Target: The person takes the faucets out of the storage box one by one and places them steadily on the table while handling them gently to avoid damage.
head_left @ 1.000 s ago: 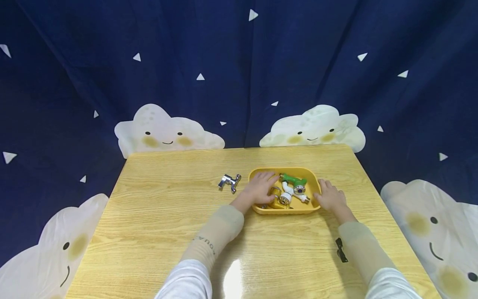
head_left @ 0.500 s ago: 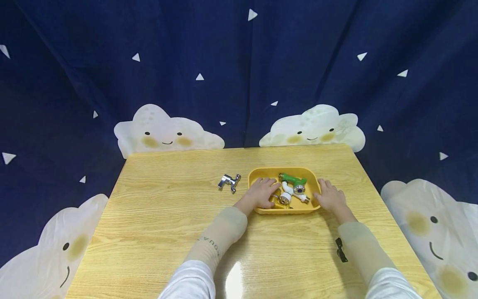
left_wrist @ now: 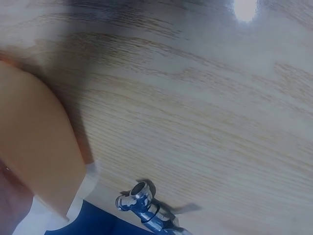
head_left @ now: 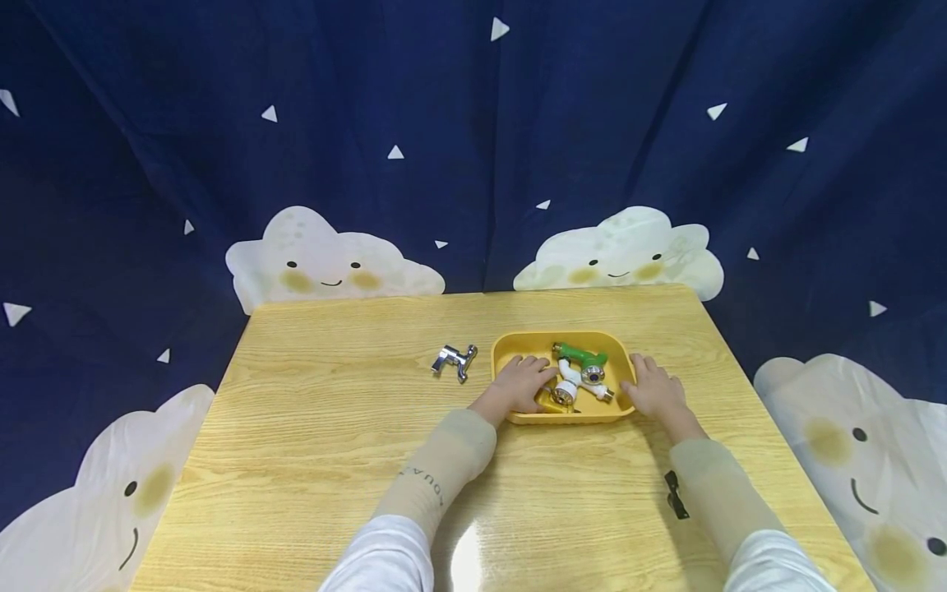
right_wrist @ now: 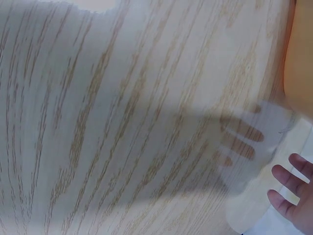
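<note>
A yellow plastic basket (head_left: 614, 413) stands on the wooden table. My left hand (head_left: 516, 385) reaches into its left end, over a yellow tap (head_left: 550, 401). Its palm and fingers cover part of that tap; whether they grip it is hidden. In the left wrist view only a piece of the left hand (left_wrist: 12, 203) shows behind the basket wall (left_wrist: 41, 137). A white tap (head_left: 568, 386) and a green tap (head_left: 584, 358) lie right of it. My right hand (head_left: 654, 390) rests at the basket's right rim, its fingers extended in the right wrist view.
A chrome tap (head_left: 455, 362) lies on the table (head_left: 333, 427) just left of the basket. Near the right forearm sits a small black object (head_left: 676, 496). Behind the table hangs a dark blue curtain (head_left: 414, 99) with cloud prints.
My left hand has drawn slightly toward me and settled lower over the yellow tap, covering more of it. The right hand and the other taps have stayed in place.
</note>
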`<action>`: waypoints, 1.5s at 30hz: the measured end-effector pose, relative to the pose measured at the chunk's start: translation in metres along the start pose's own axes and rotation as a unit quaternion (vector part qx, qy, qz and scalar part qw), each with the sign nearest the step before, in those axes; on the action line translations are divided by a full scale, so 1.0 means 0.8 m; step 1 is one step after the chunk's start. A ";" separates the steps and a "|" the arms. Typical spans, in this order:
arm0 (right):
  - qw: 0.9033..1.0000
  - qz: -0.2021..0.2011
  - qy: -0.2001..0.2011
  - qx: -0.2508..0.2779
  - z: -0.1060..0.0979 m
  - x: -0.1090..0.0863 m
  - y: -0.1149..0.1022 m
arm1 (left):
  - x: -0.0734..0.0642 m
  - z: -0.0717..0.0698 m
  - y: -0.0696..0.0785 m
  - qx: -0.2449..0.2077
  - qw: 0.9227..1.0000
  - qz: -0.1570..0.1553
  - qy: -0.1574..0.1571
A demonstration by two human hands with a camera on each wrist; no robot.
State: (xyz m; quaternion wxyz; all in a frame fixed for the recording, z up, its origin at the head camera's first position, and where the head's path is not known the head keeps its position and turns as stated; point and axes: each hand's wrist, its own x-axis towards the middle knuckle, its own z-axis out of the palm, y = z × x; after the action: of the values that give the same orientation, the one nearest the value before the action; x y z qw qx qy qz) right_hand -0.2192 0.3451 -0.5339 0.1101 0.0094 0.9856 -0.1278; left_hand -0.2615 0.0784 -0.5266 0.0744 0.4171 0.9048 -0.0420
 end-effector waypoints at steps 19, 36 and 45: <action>1.000 -0.003 0.002 -0.002 0.004 0.003 0.004 | 0.003 0.002 0.009 0.015 1.000 0.011 -0.001; 1.000 -0.001 0.001 0.000 0.002 0.001 0.001 | 0.006 0.008 0.010 0.008 1.000 0.015 -0.001; 1.000 0.001 -0.001 0.002 0.002 0.000 0.000 | 0.006 0.009 0.009 0.007 1.000 0.022 0.010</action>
State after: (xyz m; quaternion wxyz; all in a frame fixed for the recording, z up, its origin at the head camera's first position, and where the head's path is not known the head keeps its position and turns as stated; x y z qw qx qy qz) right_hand -0.2186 0.3449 -0.5353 0.1109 0.0102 0.9853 -0.1299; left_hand -0.2581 0.0857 -0.5348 0.0633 0.4378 0.8958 -0.0427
